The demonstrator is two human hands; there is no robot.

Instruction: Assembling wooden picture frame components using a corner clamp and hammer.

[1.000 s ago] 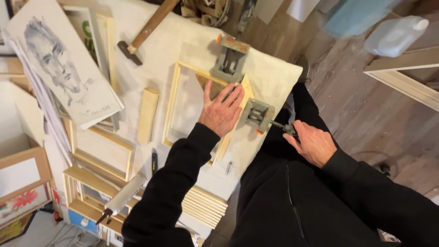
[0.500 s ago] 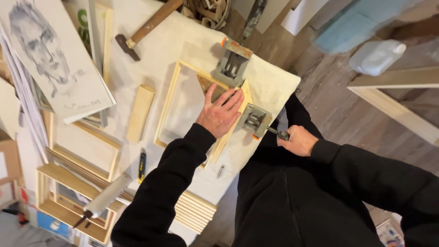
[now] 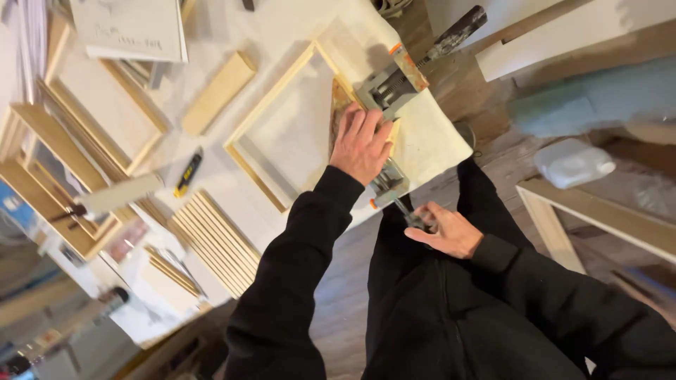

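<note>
Since 0.5 s ago we've kept our left hand (image 3: 360,143) flat on the frame (image 3: 296,123); right hand (image 3: 445,229) grasps clamp handle (image 3: 405,211). 2 corners clamped, tightening unfinished.

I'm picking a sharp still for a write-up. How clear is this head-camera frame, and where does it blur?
Head view: left hand on the wooden frame is fairly sharp; right hand at the corner clamp slightly soft; the lower-left edge is smeared; light is soft and even, no glare.

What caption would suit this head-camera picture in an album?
Left hand pressing a wooden frame flat while the right hand grips the handle of a corner clamp at the table edge.
</note>
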